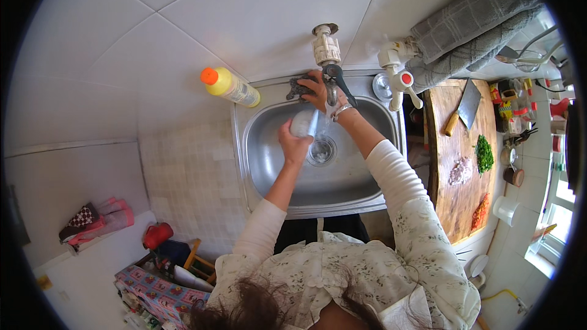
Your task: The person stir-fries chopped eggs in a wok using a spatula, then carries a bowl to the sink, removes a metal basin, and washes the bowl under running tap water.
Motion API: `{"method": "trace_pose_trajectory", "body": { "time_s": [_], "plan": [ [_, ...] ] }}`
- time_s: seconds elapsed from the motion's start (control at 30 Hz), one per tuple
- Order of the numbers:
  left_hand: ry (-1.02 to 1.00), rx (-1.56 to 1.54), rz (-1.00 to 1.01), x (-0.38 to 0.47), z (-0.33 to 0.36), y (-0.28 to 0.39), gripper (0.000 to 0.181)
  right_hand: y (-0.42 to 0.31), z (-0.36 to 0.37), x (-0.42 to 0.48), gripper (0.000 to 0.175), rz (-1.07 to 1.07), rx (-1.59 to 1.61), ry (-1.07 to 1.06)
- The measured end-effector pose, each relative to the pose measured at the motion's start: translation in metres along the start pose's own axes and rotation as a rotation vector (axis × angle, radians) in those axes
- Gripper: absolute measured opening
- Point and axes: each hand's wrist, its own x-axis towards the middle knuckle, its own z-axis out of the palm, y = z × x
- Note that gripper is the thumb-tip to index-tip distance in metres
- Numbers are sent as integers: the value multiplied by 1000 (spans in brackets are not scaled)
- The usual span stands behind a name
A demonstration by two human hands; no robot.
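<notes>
My left hand grips a white bowl, tilted on its side over the stainless steel sink. Behind the tap, at the sink's back ledge, my right hand has its fingers spread around a dark mesh scouring pad. Part of that hand is hidden by the tap's dark lever. Water runs down beside the bowl, above the drain strainer. A bracelet circles my right wrist.
A yellow bottle with an orange cap stands at the back left ledge. Right of the sink are a second tap, a round metal lid, and a wooden board bearing a cleaver, chopped greens and chopped red pieces.
</notes>
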Motion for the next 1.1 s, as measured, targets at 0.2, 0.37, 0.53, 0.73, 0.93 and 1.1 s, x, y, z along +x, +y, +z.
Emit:
{"method": "trace_pose_trajectory", "body": {
  "time_s": [0.2,0.37,0.53,0.73,0.93,1.1],
  "plan": [
    [-397,-1144,-802,10,-22,-31,55,-9,-5,-7,52,66,26,6],
    [-548,-1217,-821,2,-2,-13,55,2,1,-11,46,-98,-100,58],
    [-479,-1318,-784,3,2,-5,54,-40,-21,-89,37,292,4,-308],
    [-638,-1333,-896,11,10,-13,48,-55,19,-141,59,103,-68,-350],
    [-476,-1245,-833,12,2,-41,50,-77,28,-126,67,58,111,-426],
    [-512,-1022,-780,19,-7,-23,49,-46,0,-137,64,33,-190,-678]
  ]
}}
